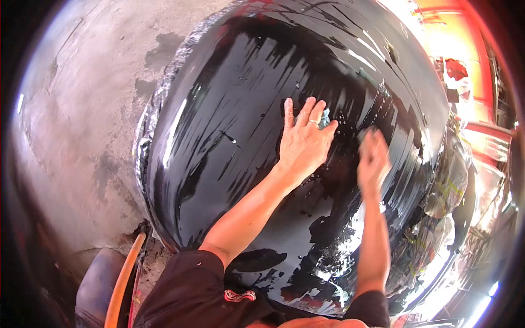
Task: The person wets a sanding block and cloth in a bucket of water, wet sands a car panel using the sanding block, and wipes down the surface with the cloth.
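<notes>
A large curved black glossy panel (229,109), like a car bonnet, fills the middle of the head view, wet and streaked. My left hand (305,139) lies on it with fingers stretched out and a ring on one finger. Between its thumb and forefinger shows a small light-blue piece (325,118), mostly hidden, so its kind cannot be told. To the right, my right hand (373,161) is over the wet part of the panel, smeared by motion. Its fingers and anything in them cannot be made out. Water drops dot the surface between the hands.
Crumpled shiny sheeting (145,145) edges the panel's left side, beside a stained concrete floor (87,109). An orange hose-like strip (126,281) and a grey rounded object (100,281) are at lower left. Clear plastic sheeting (437,235) and a red object (459,33) are at right.
</notes>
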Demonstrator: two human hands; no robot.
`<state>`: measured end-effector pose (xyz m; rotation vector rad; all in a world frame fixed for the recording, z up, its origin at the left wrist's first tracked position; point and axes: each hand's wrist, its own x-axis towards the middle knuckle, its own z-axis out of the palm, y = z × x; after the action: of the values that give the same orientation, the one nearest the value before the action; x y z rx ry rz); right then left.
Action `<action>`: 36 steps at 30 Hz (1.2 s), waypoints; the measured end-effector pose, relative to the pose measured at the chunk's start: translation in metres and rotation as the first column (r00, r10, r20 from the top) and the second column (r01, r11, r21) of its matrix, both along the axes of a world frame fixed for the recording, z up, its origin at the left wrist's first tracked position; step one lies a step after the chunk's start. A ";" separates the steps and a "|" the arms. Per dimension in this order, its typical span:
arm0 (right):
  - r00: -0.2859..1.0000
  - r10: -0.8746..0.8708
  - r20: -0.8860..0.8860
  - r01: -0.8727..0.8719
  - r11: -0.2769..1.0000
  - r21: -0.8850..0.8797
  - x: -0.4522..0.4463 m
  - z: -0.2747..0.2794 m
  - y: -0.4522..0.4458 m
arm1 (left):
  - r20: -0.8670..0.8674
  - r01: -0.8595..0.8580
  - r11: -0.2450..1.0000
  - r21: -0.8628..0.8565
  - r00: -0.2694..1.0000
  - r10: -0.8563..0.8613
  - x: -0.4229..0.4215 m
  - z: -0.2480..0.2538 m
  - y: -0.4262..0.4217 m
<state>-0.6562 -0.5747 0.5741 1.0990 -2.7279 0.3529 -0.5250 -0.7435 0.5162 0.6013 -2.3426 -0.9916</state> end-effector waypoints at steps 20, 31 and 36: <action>0.988 -0.124 0.093 0.129 0.990 -0.048 -0.026 0.012 -0.035 | -0.004 0.019 0.995 -0.101 1.000 -0.020 -0.002 -0.001 -0.006; 0.998 -0.044 0.035 0.047 0.997 -0.068 -0.084 -0.009 -0.053 | 0.045 0.017 0.991 -0.130 0.999 -0.012 -0.002 0.001 -0.004; 0.964 0.263 0.051 -0.260 0.964 -0.056 0.065 -0.009 0.002 | 0.075 0.015 0.992 -0.126 0.997 -0.005 -0.004 0.000 -0.002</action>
<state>-0.5912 -0.5728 0.5653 1.4611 -2.6089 0.4930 -0.5287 -0.7453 0.5161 0.5860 -2.4546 -0.8300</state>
